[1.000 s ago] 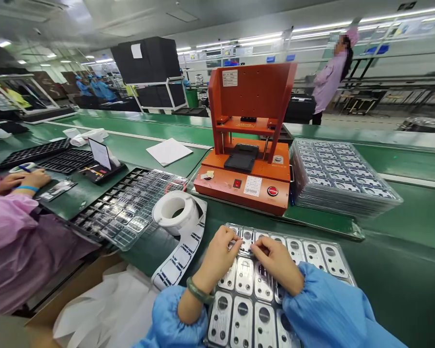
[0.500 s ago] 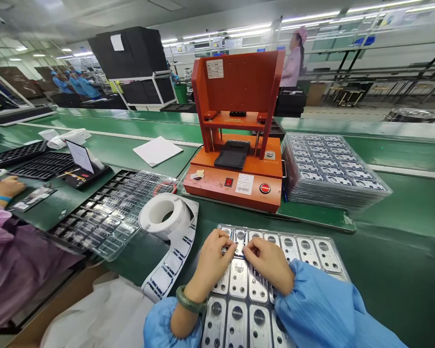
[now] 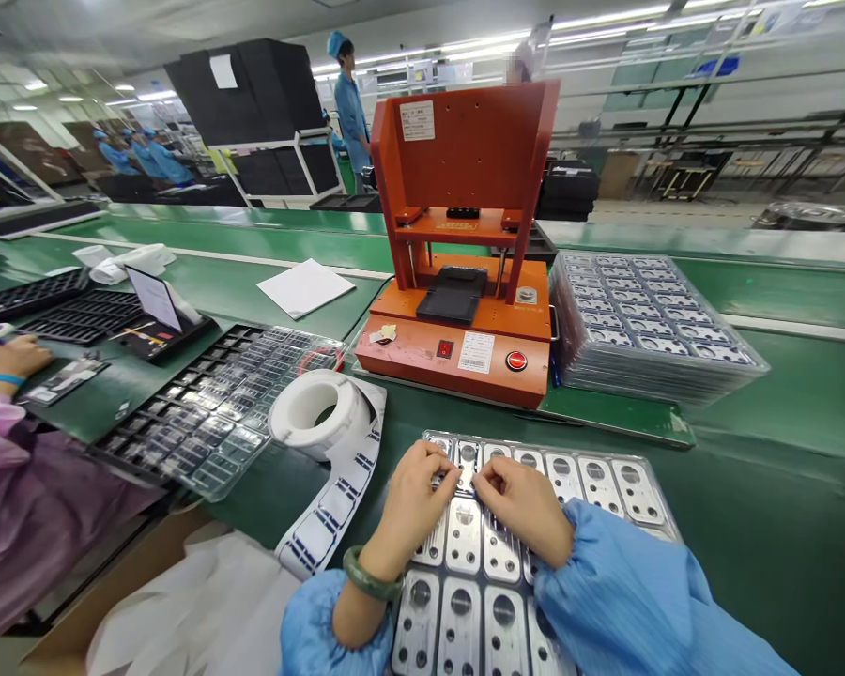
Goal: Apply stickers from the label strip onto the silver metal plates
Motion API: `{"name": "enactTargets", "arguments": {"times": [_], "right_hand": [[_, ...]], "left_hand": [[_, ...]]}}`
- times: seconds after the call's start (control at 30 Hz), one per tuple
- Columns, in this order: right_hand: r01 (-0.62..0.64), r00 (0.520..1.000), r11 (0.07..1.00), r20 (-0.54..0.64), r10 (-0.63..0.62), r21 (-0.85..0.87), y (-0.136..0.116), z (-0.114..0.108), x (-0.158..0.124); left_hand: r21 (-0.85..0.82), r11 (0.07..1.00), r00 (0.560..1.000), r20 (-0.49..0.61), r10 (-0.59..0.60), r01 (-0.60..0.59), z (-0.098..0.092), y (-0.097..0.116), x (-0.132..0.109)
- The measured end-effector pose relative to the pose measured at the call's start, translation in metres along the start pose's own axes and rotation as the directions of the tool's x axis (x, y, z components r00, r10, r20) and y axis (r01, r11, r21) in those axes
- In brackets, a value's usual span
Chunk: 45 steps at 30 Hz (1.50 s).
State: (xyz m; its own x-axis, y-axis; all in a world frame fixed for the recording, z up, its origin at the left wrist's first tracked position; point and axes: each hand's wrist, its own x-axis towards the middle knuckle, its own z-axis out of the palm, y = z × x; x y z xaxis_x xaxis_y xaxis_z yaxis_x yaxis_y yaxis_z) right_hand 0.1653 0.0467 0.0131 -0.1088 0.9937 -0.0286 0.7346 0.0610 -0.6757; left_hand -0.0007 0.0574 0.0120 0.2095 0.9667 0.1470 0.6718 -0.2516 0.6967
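In the head view a clear tray [image 3: 666, 502] holds rows of silver metal plates [image 3: 463, 535], each with a round recess and small holes. My left hand [image 3: 422, 488] and my right hand [image 3: 517, 498] meet over one plate in the far row. Both hands are closed, thumbs and forefingers pinched at that plate's lower corners. Between the fingertips shows a thin dark-blue-edged sticker [image 3: 467, 490], like those on the roll; its outline is partly hidden by my fingers. Left of the tray stands a white sticker roll [image 3: 292, 413], its strip of dark-outlined stickers [image 3: 334, 512] trailing toward me.
An orange press [image 3: 457, 347] stands behind the tray. To its right is a stack of filled clear trays [image 3: 654, 366]. At left lie a tray of dark parts [image 3: 204, 404] and a co-worker's hand [image 3: 7, 361]. A box with white liner [image 3: 190, 601] sits below the roll.
My hands stay at the same plate with almost no movement. The camera view has shifted slightly. In the background a person in blue has come into view behind the press.
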Motion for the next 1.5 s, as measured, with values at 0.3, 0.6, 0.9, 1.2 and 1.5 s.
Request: {"name": "enactTargets", "arguments": {"times": [0.3,0.6,0.9,1.2,1.5], "right_hand": [[0.002,1.0,1.0,0.005,-0.002,-0.004,0.001,0.0,0.001],[0.019,1.0,1.0,0.004,-0.019,-0.011,0.001,0.0,0.001],[0.048,0.998,0.999,0.041,-0.047,-0.002,-0.001,-0.006,0.0],[0.083,0.993,0.996,0.084,-0.084,0.012,0.002,-0.01,0.002],[0.134,0.986,0.991,0.1,-0.133,-0.01,0.006,-0.01,0.004]], "left_hand": [[0.013,1.0,1.0,-0.001,0.008,-0.008,-0.001,0.001,0.0],[0.039,0.999,1.0,-0.01,0.021,-0.02,0.003,-0.002,0.0],[0.043,0.999,1.0,-0.011,0.029,-0.029,0.001,-0.003,-0.001],[0.034,0.997,0.997,-0.012,0.072,-0.071,0.001,-0.005,0.0],[0.044,0.996,0.996,-0.021,0.084,-0.082,-0.001,-0.004,-0.001]]}}
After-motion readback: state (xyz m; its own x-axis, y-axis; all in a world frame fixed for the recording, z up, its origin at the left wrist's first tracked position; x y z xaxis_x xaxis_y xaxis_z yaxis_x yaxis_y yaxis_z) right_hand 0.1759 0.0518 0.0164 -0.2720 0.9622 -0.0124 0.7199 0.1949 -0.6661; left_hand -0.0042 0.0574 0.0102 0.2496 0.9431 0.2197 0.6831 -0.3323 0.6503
